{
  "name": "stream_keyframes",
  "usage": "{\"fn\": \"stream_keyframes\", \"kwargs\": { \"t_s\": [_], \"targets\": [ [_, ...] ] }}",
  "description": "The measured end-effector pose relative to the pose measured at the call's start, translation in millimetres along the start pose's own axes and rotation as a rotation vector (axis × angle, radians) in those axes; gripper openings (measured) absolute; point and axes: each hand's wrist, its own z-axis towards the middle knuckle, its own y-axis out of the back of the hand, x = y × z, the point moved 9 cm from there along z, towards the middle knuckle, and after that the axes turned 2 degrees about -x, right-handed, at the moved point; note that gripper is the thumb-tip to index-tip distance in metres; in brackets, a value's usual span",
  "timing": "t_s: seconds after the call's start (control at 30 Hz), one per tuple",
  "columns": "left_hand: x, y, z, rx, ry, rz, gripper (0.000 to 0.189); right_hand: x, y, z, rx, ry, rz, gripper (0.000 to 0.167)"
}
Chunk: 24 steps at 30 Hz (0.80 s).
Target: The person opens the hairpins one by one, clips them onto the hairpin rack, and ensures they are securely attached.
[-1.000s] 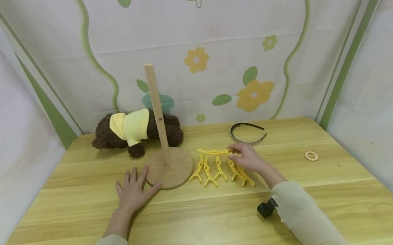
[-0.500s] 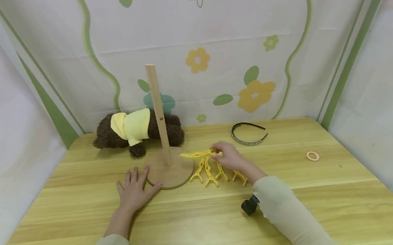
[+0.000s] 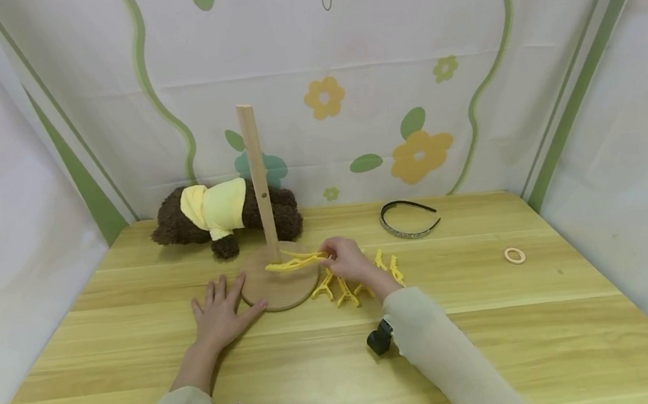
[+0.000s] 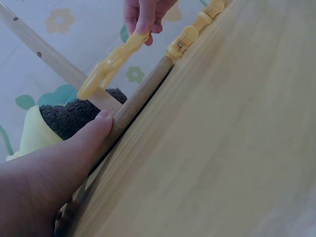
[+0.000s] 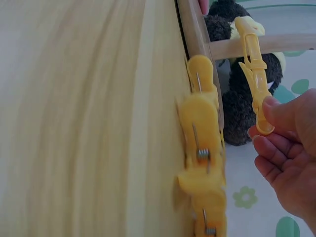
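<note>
My right hand pinches the end of a long yellow hair clip between thumb and fingers. In the right wrist view that hair clip points away from the hand. It hangs above the round base of a wooden stand, near the foot of its upright post. My left hand lies with spread fingers at the base's left edge, its thumb touching the rim. Several more yellow hair clips stand on the table right of the base, partly hidden by my right hand and forearm.
Behind the stand lies a dark brown plush toy in a yellow hoodie. A dark headband is at the back right, and a small pale ring farther right. A patterned curtain bounds the table's back.
My right hand has moved left with the hair clip, from above the other clips to over the stand's base near the post. The left hand has stayed in place.
</note>
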Motion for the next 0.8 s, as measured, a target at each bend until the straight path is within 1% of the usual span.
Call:
{"fn": "stream_keyframes", "kwargs": {
  "t_s": [0.13, 0.33, 0.57, 0.8],
  "targets": [
    [0.1, -0.2, 0.3, 0.002, -0.003, -0.001, 0.084, 6, -10, 5.3, 0.001, 0.004, 0.008, 0.016],
    [-0.1, 0.1, 0.2, 0.006, -0.003, -0.006, 0.083, 14, -19, 11.9, 0.014, -0.021, -0.02, 0.018],
    [0.8, -0.4, 0.4, 0.011, -0.004, -0.01, 0.082, 18, -25, 15.9, 0.022, -0.042, -0.006, 0.025],
    [-0.1, 0.3, 0.6, 0.014, -0.004, -0.02, 0.082, 17, -29, 16.6, 0.04, -0.087, 0.036, 0.034]
  ]
}}
